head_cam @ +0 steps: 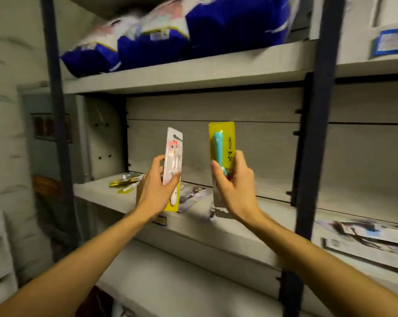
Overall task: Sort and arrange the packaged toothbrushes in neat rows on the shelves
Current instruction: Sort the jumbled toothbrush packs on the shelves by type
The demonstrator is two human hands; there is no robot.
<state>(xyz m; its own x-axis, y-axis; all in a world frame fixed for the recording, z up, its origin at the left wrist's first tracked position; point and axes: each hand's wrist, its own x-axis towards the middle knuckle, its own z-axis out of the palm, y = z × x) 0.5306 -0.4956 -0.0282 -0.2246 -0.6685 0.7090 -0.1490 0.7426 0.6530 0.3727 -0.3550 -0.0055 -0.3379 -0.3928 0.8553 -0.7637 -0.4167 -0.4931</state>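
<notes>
Left hand (155, 187) grips white toothbrush pack (173, 154); right hand (233, 183) grips yellow pack (223, 145).

A grey wood-grain shelf unit with dark blue metal uprights (317, 133) carries the goods. On the upper shelf (193, 74) lie 3 soft blue-and-white plastic packs (227, 24), side by side and touching. On the middle shelf (102, 191), near its left back corner, lies a small heap of yellow-backed blister packs (124, 183), blurred. Flat printed packs (193, 195) lie further right on the same shelf. In the bay to the right, more flat packs (365, 236) lie overlapping on their shelf, too blurred to read.
</notes>
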